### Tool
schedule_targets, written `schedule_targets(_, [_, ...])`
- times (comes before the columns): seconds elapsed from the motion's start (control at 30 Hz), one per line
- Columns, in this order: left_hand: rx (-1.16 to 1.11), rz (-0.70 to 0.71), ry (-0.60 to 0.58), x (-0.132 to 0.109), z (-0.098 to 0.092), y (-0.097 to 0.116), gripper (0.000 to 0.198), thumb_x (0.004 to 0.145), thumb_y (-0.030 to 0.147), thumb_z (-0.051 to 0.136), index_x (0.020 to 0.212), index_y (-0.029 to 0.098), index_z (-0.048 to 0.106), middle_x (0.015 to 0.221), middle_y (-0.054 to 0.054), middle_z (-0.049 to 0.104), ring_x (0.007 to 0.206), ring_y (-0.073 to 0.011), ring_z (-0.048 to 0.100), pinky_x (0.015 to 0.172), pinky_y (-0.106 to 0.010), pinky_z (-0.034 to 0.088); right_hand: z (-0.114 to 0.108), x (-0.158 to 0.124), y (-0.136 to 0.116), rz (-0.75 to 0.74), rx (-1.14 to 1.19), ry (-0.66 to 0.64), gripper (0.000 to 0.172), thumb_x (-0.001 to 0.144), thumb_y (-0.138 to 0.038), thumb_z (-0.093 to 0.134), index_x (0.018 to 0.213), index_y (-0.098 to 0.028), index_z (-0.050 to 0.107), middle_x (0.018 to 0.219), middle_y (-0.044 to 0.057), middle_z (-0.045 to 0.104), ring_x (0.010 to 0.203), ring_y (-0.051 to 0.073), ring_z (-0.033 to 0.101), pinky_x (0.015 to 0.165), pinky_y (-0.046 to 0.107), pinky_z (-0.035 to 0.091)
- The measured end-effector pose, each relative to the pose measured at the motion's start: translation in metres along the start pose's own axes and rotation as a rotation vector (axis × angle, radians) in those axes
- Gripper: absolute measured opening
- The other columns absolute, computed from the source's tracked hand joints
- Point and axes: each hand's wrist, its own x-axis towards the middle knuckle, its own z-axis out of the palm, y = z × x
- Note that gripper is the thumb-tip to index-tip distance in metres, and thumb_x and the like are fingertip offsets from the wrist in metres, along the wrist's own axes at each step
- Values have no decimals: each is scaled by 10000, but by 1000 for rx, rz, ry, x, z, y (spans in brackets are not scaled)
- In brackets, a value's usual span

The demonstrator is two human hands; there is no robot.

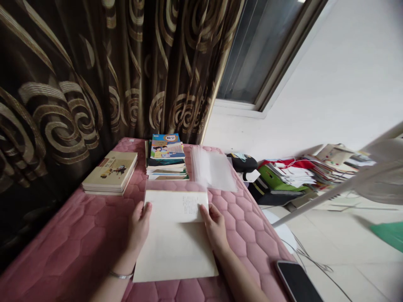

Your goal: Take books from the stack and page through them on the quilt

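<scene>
A cream-coloured book [176,247] lies in front of me with a pale, mostly blank page up and a small block of print near its top right. My left hand [140,222] grips its left edge, thumb on top. On the right edge my right hand [216,224] holds it the same way, fingers partly hidden underneath. What looks like a clear plastic edge shows just past the book's far end. Beyond it, to the right, clear plastic sheets [218,170] lie in a loose pile.
A pink quilted surface [78,226] carries a stack of cream books [110,172] at left and a pile of books with a blue cover [166,147] at the back. A phone [297,281] lies near right. Curtain [126,75], bags and a white fan [384,167] stand around.
</scene>
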Motion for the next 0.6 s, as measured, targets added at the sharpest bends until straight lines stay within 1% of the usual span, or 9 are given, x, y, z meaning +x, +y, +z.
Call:
schedule_targets(0.1, [-21,4,-4,-1,0,3,399,806,581,481,641,224,416,588,50,424,574,-126,400,543,-233,335,1,1,0,-28,-30,29,446,750,-624,621,686,-190,541,652,2,544,618,150,467,532,255,382])
schedule_targets(0.2, [-22,-3,-2,0,0,1,387,804,580,483,661,222,444,606,45,447,590,-132,427,560,-238,354,1,1,-1,-42,-35,35,439,753,-618,621,684,-193,538,657,5,535,625,151,457,538,253,388])
schedule_targets(0.4, [-42,-9,-14,0,0,-2,395,824,574,472,647,227,409,592,58,389,562,-121,377,539,-240,320,-1,0,0,-8,1,-10,409,765,-591,627,763,-183,595,741,39,601,704,187,519,588,271,435])
schedule_targets(0.6, [-45,10,-14,-1,-1,-2,412,829,583,463,638,224,401,588,60,379,561,-119,371,546,-241,313,1,0,-2,-30,-12,18,405,772,-588,618,712,-192,562,688,5,574,643,159,495,573,261,413])
